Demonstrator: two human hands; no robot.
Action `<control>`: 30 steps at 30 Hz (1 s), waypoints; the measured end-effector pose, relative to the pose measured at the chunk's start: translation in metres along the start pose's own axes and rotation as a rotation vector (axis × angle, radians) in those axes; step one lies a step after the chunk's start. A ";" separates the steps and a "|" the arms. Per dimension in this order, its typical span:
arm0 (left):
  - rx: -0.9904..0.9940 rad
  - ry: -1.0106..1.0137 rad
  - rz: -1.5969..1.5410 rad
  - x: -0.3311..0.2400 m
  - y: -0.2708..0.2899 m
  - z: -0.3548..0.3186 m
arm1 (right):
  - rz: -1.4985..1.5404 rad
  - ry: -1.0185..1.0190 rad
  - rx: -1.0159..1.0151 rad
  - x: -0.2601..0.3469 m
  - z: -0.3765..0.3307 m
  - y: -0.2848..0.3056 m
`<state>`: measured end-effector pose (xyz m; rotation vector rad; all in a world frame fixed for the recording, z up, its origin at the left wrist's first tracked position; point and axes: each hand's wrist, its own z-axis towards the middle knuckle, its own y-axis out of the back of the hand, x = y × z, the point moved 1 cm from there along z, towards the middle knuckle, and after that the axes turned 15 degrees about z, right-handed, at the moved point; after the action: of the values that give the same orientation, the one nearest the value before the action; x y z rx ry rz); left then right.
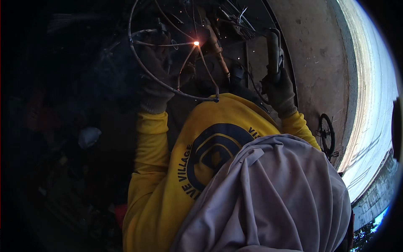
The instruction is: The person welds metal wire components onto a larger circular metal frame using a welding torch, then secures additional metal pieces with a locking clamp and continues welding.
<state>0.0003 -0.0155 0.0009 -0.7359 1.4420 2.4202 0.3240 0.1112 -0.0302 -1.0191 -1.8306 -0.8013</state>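
A round metal wire frame (147, 72) with spokes is in front of me at the top. Its spokes meet at a bright glowing spot (196, 43), with small sparks scattered around. My left hand (156, 90), in a dark knitted glove, is behind the frame's near left side; shade and smoke hide how its fingers lie. To the right, my gloved right hand (280, 90) is closed round the lower end of an upright grey tube-shaped handle (273, 52). A thin dark rod runs left from the handle's top, and its far end is lost in the dark.
An orange-brown pipe (215, 44) slants behind the frame, near a dark cable (254, 82). Thin metal rods (241, 19) lie at the top. A bicycle wheel (326, 133) is at the right, beside a brown floor (317, 54). The left side is very dark.
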 end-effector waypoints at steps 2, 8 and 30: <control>0.026 0.047 -0.111 -0.002 0.001 0.004 | 0.009 -0.032 -0.018 0.006 0.001 0.000; 0.083 0.119 -0.293 -0.006 0.005 0.009 | 0.101 -0.009 0.017 0.005 0.019 0.007; 0.138 0.239 -0.305 -0.013 0.008 0.016 | 0.106 0.136 0.101 -0.003 0.013 0.018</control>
<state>0.0027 -0.0049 0.0199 -1.1497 1.4395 2.0379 0.3355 0.1289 -0.0365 -0.9655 -1.6701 -0.6903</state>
